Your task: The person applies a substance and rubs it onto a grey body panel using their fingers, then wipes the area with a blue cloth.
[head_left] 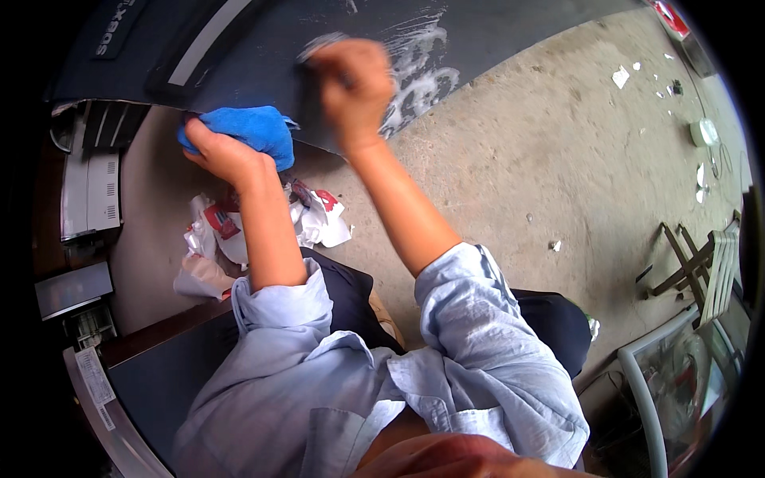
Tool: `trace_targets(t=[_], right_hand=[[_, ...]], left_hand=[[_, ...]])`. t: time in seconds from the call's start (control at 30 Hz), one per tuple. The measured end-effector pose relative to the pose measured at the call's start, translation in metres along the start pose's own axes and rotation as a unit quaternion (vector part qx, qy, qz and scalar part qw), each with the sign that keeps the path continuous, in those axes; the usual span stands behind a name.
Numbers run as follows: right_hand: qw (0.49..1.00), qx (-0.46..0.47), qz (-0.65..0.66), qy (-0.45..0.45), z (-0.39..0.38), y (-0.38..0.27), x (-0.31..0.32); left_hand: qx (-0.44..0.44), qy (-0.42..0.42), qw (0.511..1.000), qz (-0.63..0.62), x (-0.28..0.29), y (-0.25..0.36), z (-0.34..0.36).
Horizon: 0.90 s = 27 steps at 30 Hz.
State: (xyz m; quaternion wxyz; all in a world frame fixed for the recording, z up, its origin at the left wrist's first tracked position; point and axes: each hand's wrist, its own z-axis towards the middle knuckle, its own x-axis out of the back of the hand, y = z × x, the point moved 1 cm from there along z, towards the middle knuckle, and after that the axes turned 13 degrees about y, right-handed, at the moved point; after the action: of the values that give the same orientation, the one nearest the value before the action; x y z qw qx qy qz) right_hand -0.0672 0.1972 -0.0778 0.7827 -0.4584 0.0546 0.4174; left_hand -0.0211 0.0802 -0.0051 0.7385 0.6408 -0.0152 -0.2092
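Observation:
A dark grey panel [486, 36] with a pale strip and patches of white foam or residue spans the top of the head view. My left hand [219, 151] grips a bunched blue cloth [255, 127] at the panel's lower edge. My right hand [355, 84] is closed and blurred over the panel, beside the white smears [418, 72]; what it holds is dark and too unclear to name.
Crumpled white-and-red wrappings [319, 219] lie on the concrete floor [486, 175] below the panel. Metal appliances [92, 195] line the left. A folding chair [709, 271] and a curved-rimmed glass piece [661, 382] are at the right. Scraps [620, 76] dot the floor.

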Motion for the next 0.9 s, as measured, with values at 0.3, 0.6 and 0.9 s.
trace_targets(t=[0.3,0.6,0.9], right_hand=[[0.971,-0.205,-0.012,0.123,0.026,0.063,0.019],[0.997,-0.071,0.002,0.016,-0.008,0.027,0.015],[0.988,-0.144,-0.034,-0.036,-0.048,0.0,0.026]], left_hand=[[0.0,0.028,1.0,0.008,0.002,0.006,-0.007],[0.008,-0.05,0.999,-0.001,0.009,-0.007,0.018],[-0.004,0.017,1.0,0.016,0.0,-0.004,0.005]])
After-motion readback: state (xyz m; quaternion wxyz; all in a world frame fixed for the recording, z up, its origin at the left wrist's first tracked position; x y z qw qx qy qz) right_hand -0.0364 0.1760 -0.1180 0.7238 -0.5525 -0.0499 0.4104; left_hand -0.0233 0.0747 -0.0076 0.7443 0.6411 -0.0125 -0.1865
